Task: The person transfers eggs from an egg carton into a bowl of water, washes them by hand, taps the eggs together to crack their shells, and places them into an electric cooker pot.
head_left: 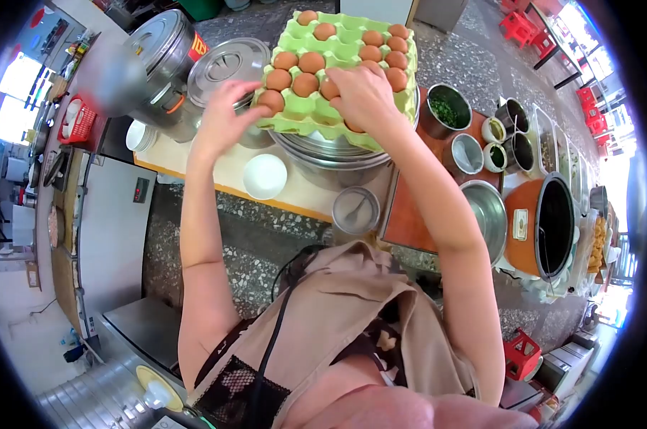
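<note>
A light green egg tray (316, 123) with several brown eggs sits on a round metal lid (316, 148) of a large pot. My right hand (362, 93) reaches over the tray, its fingers and thumb around a brown egg (329, 89) in the middle. Part of that egg is hidden by the hand. At the tray's left edge is my left hand (227, 118), thumb and fingers spread apart beside another brown egg (271, 101). Whether the thumb touches that egg I cannot tell. More eggs stand in rows at the tray's right and far sides.
A white bowl (265, 176) stands on the counter below the tray. To the left are a lidded steel pot (162, 53) and a loose-looking metal lid (227, 68). On the right stand a pot of chopped greens (446, 109), a steel bowl (484, 214) and a large orange-brown pot (527, 225).
</note>
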